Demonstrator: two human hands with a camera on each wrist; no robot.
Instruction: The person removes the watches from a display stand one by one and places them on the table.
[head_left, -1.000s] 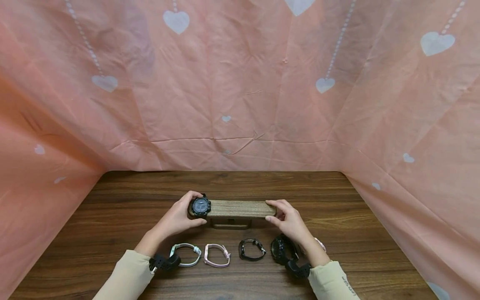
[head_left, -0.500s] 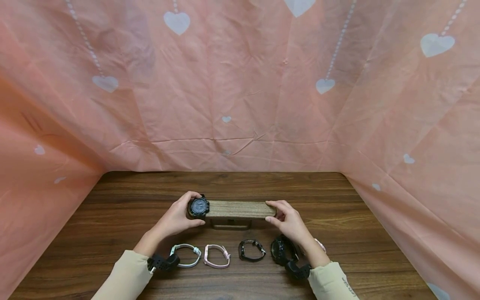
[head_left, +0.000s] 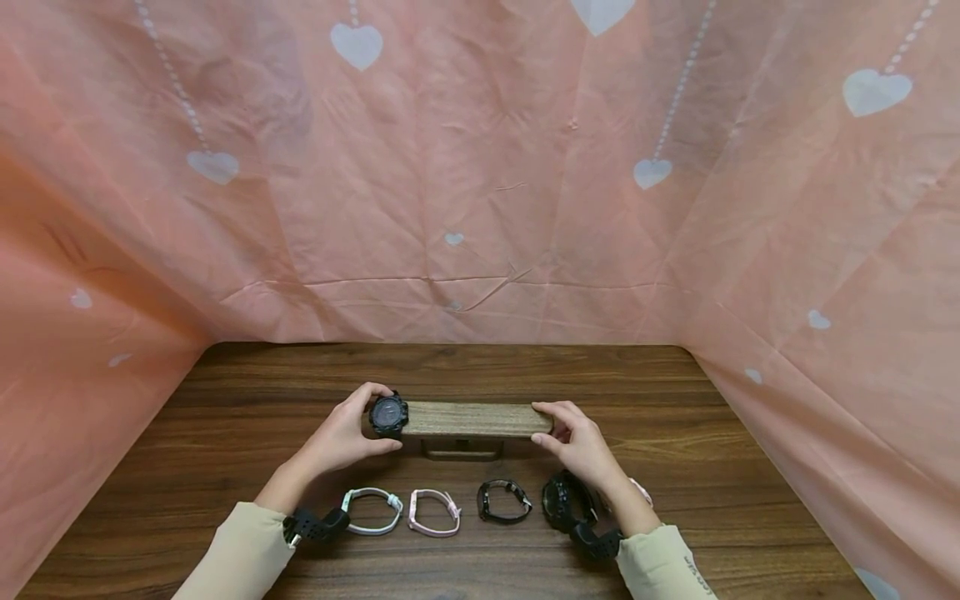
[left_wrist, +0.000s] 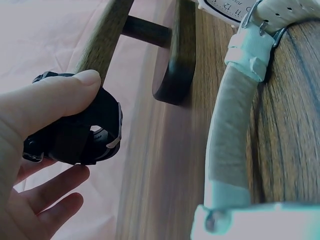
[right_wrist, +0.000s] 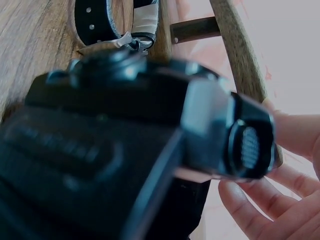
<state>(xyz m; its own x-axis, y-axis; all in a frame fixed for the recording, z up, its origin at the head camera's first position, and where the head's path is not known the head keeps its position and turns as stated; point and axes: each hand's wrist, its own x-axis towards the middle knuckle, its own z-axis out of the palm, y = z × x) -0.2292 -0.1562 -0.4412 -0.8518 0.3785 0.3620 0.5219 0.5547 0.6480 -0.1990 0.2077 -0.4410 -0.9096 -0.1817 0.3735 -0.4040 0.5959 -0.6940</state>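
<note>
A wooden T-bar watch stand has its long bar (head_left: 480, 419) lying crosswise above a small base (head_left: 461, 455). My left hand (head_left: 337, 435) holds a black wristwatch (head_left: 387, 415) at the bar's left end, thumb at the near side and fingers at the far side. In the left wrist view the black strap forms a loop (left_wrist: 70, 137) at the bar's end; how much of the bar is still inside it cannot be told. My right hand (head_left: 579, 438) grips the bar's right end between thumb and fingers.
In front of the stand lie a pale mint watch (head_left: 373, 511), a pink watch (head_left: 435, 512), a slim black watch (head_left: 504, 501) and a bulky black watch (head_left: 558, 500). Something pink (head_left: 642, 490) shows behind the right forearm. Pink fabric (head_left: 480, 208) surrounds the wooden table (head_left: 480, 375).
My left hand has drawn the black wristwatch a short way left along the bar to its left end. My right hand has stayed on the bar's right end.
</note>
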